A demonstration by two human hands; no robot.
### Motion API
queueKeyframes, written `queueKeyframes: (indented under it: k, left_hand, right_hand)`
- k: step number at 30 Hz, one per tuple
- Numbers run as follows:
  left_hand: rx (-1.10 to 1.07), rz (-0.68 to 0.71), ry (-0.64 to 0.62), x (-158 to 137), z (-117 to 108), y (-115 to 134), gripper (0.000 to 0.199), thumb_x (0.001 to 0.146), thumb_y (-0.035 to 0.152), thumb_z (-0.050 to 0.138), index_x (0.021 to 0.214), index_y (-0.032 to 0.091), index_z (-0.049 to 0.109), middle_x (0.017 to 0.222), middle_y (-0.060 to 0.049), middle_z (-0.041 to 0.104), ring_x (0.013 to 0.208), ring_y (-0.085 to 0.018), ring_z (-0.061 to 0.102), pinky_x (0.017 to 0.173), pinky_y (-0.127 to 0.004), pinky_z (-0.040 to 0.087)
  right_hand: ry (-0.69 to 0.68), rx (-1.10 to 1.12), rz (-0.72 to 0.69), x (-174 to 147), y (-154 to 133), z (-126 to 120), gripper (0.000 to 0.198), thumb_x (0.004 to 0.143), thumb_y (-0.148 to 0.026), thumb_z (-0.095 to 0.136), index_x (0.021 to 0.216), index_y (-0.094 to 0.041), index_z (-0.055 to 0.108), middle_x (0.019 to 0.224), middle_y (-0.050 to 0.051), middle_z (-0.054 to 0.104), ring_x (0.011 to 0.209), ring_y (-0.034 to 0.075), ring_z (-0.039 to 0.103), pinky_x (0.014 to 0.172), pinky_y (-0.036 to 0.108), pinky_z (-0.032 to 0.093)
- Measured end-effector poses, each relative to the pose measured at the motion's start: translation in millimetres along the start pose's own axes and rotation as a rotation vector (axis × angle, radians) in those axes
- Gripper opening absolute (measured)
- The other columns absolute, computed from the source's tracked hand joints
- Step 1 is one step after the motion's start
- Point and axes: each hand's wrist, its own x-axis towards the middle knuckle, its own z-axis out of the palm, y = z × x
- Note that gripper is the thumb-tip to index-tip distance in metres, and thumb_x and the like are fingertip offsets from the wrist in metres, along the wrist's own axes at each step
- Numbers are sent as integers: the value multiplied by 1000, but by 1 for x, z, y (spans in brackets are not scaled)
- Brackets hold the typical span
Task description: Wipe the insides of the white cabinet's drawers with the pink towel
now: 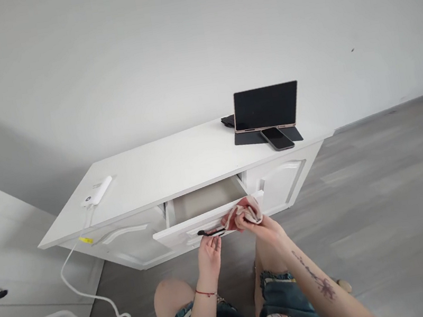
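Observation:
A white drawer (206, 223) is pulled partway out of the middle of the cabinet, and its visible inside is bare. My left hand (208, 258) is at the black drawer handle (204, 232), its fingers curled up against it from below. Bunched in my right hand (265, 229) is a pink and white cloth (246, 211). That cloth lies against the right part of the drawer front and overlaps the right end of the handle.
On the white cabinet (163, 160) a tablet (266, 108) stands on its dark cover, with a phone (277, 139) leaning there. Behind them sits a small black item (227, 121). A white power strip (102, 191) lies at left, its cable (75, 290) hanging beside the cabinet.

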Motion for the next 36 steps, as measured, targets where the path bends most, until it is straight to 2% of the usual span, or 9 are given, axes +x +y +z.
queueKeyframes:
  k: [2, 5, 11, 15, 18, 20, 25, 31, 36]
  left_hand:
    - [6, 26, 17, 4, -2, -3, 12, 73, 9, 62, 68, 20, 61, 76, -1, 68, 74, -12, 63, 85, -31, 49]
    - [33, 78, 9, 9, -2, -6, 15, 72, 10, 69, 65, 19, 59, 76, 1, 68, 74, -10, 64, 85, -30, 48]
    - [107, 70, -32, 21, -6, -1, 16, 68, 10, 75, 66, 17, 60, 76, -1, 70, 77, -11, 65, 83, -29, 49]
    - [147, 72, -27, 36, -1, 5, 19, 70, 11, 74, 63, 16, 58, 76, -2, 71, 69, -11, 65, 80, -31, 51]
    - [167, 84, -9, 50, 9, 11, 20, 72, 9, 71, 62, 16, 56, 77, -2, 72, 67, -10, 65, 80, -31, 51]
    - [174, 95, 3, 59, 18, 15, 20, 75, 7, 68, 62, 16, 55, 76, -2, 71, 66, -9, 64, 79, -30, 51]
    - [196, 102, 6, 78, 34, 25, 21, 74, 7, 69, 62, 17, 55, 74, -1, 70, 65, -10, 64, 78, -30, 50]
    - [206, 119, -4, 92, 41, 29, 21, 73, 9, 70, 63, 18, 54, 77, 0, 69, 69, -10, 64, 80, -29, 47]
    - [205, 137, -8, 101, 45, 30, 21, 72, 11, 71, 63, 18, 53, 77, 0, 68, 71, -10, 63, 82, -30, 46]
  right_hand:
    - [70, 93, -17, -7, -22, -11, 29, 87, -6, 33, 70, -20, 52, 77, 0, 55, 74, 12, 53, 67, 27, 52]
    - [137, 99, -59, -15, -49, -28, 29, 87, -8, 34, 74, -20, 57, 82, 3, 59, 77, 14, 56, 66, 29, 53]
    - [211, 54, -228, -24, -72, -56, 32, 86, -8, 37, 77, -22, 64, 90, 3, 65, 84, 14, 61, 69, 31, 56]
    - [213, 141, -222, -29, -73, -57, 30, 90, -13, 36, 96, -19, 65, 108, 9, 64, 86, 13, 63, 66, 27, 57]
    - [151, 152, -172, -34, -69, -55, 34, 91, -16, 34, 117, -12, 57, 123, 15, 57, 83, 10, 63, 66, 21, 56]
    - [165, 175, -172, -36, -65, -56, 37, 91, -15, 33, 122, -12, 53, 124, 15, 57, 82, 9, 63, 66, 20, 55]
    - [158, 122, -177, -39, -58, -69, 38, 90, -12, 34, 123, -14, 53, 124, 14, 59, 81, 9, 63, 66, 21, 55]
    - [113, 52, -180, -41, -52, -76, 37, 89, -12, 38, 122, -14, 56, 131, 13, 55, 85, 9, 63, 71, 23, 54]
    - [73, -33, -140, -42, -46, -70, 32, 92, -18, 39, 117, -20, 60, 124, 7, 62, 70, 8, 61, 65, 24, 53]
